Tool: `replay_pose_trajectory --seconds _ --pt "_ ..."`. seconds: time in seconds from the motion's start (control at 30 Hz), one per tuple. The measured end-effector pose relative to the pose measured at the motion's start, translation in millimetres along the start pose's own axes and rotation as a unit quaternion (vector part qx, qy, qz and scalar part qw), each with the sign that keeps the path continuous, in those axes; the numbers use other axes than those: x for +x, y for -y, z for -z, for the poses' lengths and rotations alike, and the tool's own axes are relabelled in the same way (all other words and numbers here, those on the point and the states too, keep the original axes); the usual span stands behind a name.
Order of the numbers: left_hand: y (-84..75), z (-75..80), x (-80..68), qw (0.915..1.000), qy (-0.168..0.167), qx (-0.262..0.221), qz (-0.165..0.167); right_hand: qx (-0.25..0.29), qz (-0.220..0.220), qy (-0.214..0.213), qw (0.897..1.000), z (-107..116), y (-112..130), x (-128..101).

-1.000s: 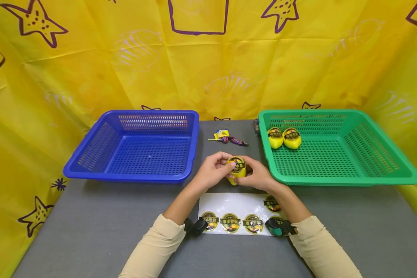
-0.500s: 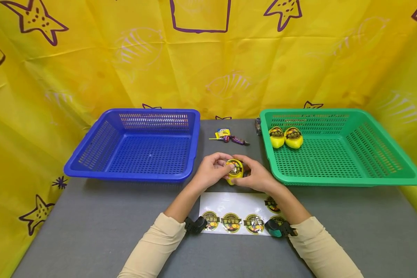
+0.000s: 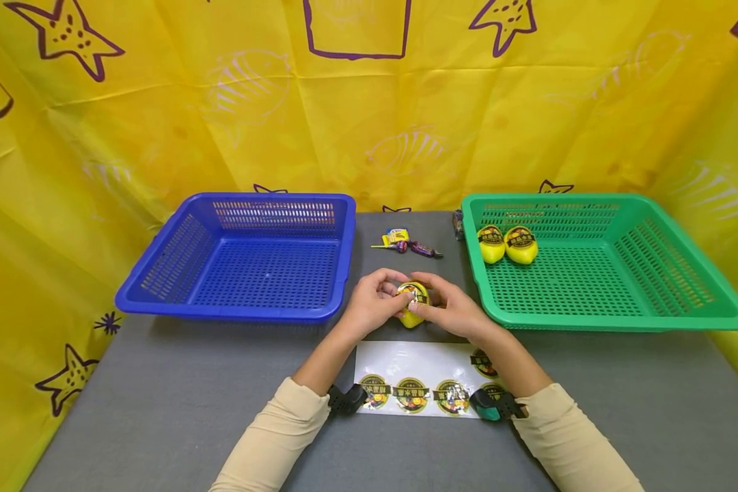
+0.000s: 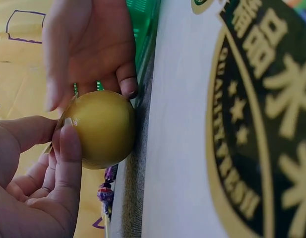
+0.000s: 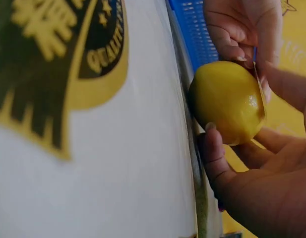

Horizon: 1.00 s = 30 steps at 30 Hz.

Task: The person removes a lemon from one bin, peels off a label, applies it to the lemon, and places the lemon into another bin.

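Left hand (image 3: 375, 303) and right hand (image 3: 452, 309) both grip the lemon (image 3: 413, 305), table centre, at 12 o'clock from the sticker sheet (image 3: 418, 372). Fingers partly hide its sticker; "QUALITY" is legible on the sheet.

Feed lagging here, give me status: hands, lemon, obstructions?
Left hand and right hand both hold the lemon, pressing on its sticker. Sticker sheet lies below. Nothing in the way.

A white sticker sheet (image 3: 418, 372) is carrying round black-and-gold labels (image 3: 411, 395) with large Chinese characters; in the right wrist view one label (image 5: 58, 59) is showing the English word "QUALITY" along its curved gold rim; the other lettering is staying too blurred to read
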<state>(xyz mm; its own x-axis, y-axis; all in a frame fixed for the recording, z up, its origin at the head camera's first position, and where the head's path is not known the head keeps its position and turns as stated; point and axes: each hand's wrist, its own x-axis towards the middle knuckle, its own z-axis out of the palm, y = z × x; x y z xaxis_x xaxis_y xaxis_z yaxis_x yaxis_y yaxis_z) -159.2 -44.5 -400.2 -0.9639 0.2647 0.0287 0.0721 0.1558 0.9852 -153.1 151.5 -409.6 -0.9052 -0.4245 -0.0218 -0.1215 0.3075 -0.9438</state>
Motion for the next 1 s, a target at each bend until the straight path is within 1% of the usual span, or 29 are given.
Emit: replay_pose_trajectory --seconds 0.13,0.23,0.33,0.4,0.53,0.67,0.73,0.83,1.0 --pt "1.5 0.2 1.4 0.9998 -0.002 -0.016 0.014 0.053 -0.018 -0.035 0.998 -3 -1 2" --pt "2.8 0.6 3.1 0.9993 -0.002 -0.024 0.028 0.072 -0.032 -0.061 0.995 -4 -2 4" --pt "3.3 1.8 4.1 0.9988 0.000 -0.027 0.042 0.082 -0.042 -0.075 0.993 -5 -2 4" --pt "4.6 3.8 4.6 0.9984 0.002 -0.029 0.049 0.089 -0.043 -0.080 0.992 -6 -2 4" --pt "10.9 9.0 6.5 0.9966 0.016 -0.049 0.065 0.103 -0.042 -0.092 0.989 -8 -4 6" --pt "17.3 13.4 7.8 0.9921 0.039 -0.079 0.089 0.108 -0.053 -0.100 0.988 -8 -6 8" --pt "18.9 14.7 7.6 0.9891 0.048 -0.091 0.106 0.106 -0.058 -0.102 0.987 -8 -7 8" --pt "19.2 15.0 7.3 0.9859 0.058 -0.101 0.120 0.111 -0.058 -0.104 0.987 -8 -8 7" --pt "17.6 14.1 7.1 0.9843 0.069 -0.109 0.120 0.133 -0.035 -0.102 0.985 -6 -12 7"
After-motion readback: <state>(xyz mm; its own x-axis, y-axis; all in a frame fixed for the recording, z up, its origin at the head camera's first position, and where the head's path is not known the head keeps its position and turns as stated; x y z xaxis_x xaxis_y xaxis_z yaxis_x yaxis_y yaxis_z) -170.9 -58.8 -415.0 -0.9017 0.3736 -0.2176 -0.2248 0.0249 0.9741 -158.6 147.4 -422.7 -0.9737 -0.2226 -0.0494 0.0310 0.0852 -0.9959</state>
